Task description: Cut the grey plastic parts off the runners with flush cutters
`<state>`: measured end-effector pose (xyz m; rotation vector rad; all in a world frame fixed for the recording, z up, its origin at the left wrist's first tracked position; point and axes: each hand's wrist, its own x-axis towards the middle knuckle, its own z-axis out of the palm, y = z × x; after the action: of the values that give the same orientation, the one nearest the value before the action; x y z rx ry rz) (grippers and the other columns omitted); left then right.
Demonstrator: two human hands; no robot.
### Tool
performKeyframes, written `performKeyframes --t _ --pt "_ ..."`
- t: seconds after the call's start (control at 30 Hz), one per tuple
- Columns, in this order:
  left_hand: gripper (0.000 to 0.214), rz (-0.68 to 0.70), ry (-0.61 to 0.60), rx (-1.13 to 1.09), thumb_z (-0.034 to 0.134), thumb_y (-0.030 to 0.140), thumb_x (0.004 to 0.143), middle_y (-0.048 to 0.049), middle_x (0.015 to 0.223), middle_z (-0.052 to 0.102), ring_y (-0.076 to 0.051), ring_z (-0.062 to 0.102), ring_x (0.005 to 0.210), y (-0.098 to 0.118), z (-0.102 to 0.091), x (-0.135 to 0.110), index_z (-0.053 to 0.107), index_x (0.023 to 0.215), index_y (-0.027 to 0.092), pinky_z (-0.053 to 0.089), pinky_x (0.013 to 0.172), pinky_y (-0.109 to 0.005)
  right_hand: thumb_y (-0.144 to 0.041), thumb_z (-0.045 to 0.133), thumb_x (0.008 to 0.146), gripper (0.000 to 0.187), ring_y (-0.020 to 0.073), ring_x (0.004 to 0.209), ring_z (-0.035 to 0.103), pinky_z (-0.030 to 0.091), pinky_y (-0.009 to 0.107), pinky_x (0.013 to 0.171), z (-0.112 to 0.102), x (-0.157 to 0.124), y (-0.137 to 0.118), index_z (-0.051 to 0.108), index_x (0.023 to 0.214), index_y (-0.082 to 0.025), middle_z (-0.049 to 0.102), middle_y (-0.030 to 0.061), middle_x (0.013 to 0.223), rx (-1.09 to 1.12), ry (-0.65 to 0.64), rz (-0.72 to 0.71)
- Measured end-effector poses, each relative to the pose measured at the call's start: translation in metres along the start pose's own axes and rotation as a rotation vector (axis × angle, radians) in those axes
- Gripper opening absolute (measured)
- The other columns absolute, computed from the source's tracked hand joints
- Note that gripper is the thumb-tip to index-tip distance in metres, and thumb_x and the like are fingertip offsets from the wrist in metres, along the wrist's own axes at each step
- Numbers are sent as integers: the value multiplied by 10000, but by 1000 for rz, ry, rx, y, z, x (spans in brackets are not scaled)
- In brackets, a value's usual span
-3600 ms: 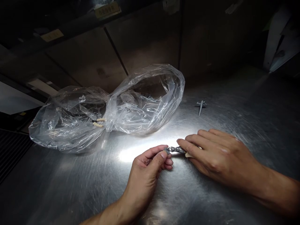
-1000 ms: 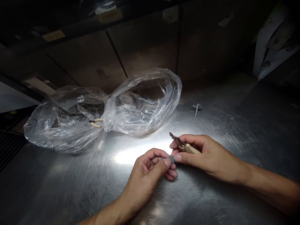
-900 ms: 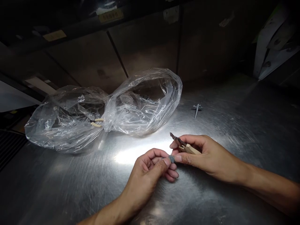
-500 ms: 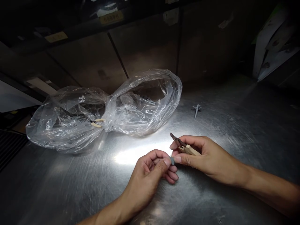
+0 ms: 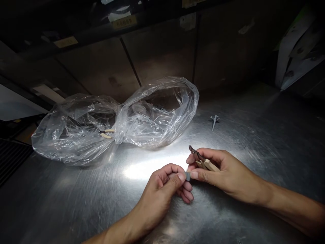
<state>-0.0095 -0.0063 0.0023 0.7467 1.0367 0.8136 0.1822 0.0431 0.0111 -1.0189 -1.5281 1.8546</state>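
My right hand point(image 5: 220, 171) is closed around small cutting pliers point(image 5: 201, 159) with beige handles, the dark jaws pointing up and left. Its thumb tip also touches a tiny grey part point(image 5: 187, 175). My left hand point(image 5: 162, 189) pinches that same grey part between thumb and forefinger, its other fingers curled. Both hands hover just above a scratched steel table point(image 5: 76, 203), in a bright patch of light.
A large crumpled clear plastic bag point(image 5: 119, 118) lies at the back left, holding another beige-handled tool point(image 5: 106, 133) and dark parts. A small grey pointed plastic piece point(image 5: 214, 121) lies alone behind my right hand. Dark metal panels rise behind the table.
Earlier the pliers' jaws were at the part held by my left hand; they now lift clear, pointing up, and my right thumb meets the part. Over the last second, hardly any motion.
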Motion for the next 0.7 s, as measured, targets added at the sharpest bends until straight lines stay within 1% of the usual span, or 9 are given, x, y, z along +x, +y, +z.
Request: performKeyframes --t 0.13,0.2,0.43,0.7 --pt "239 60 79 80 683 379 880 -20 726 673 -127 630 626 0 5 -2 623 864 148 526 666 -287 -347 695 868 190 138 785 652 509 262 737 0 0 1 640 999 -221 664 -27 814 9 -12 8" --pt "245 70 93 105 683 386 880 -19 728 674 -127 627 629 0 7 -3 623 864 150 525 664 -285 -329 697 866 172 134 783 648 504 255 735 0 -1 0 639 986 -220 663 -31 806 -3 -10 10" --pt "248 75 90 127 683 389 878 -16 720 674 -122 629 637 2 9 -3 618 854 151 517 666 -269 -316 705 853 151 156 808 626 489 278 771 0 0 -3 655 952 -213 669 -17 805 -37 -20 6" --pt "256 55 97 119 694 396 865 -18 717 675 -123 629 631 3 10 -4 623 855 151 516 664 -270 -277 708 863 103 135 796 624 479 245 750 -2 0 -3 658 931 -218 663 -31 796 -18 -35 -5"
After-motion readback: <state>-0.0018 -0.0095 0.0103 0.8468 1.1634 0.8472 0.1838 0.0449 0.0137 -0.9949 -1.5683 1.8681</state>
